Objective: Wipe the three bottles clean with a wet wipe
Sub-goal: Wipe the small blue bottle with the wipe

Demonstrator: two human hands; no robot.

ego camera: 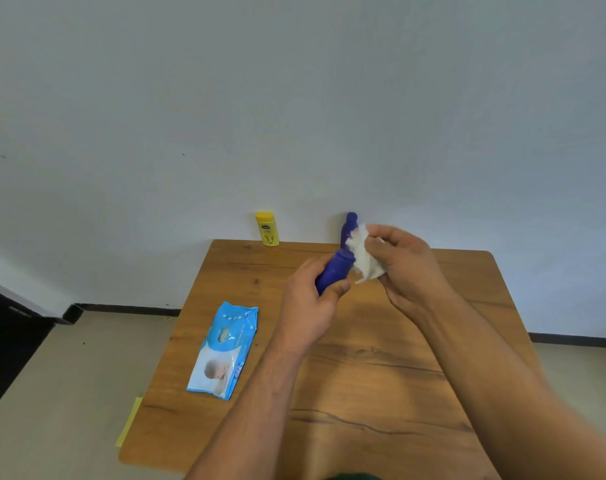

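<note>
A wooden tabletop (363, 375) with dark grain lines stands against a plain pale wall (294, 98). Left of the tabletop lies a beige floor (69, 393), edged by a black baseboard (128, 309). A yellow strip (130, 422) hangs at the tabletop's left edge, and dark furniture (3, 341) sits far left of it.

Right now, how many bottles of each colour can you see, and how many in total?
Blue: 2 (held bottle, back bottle)
Yellow: 1 (yellow bottle)
Total: 3 bottles
</note>
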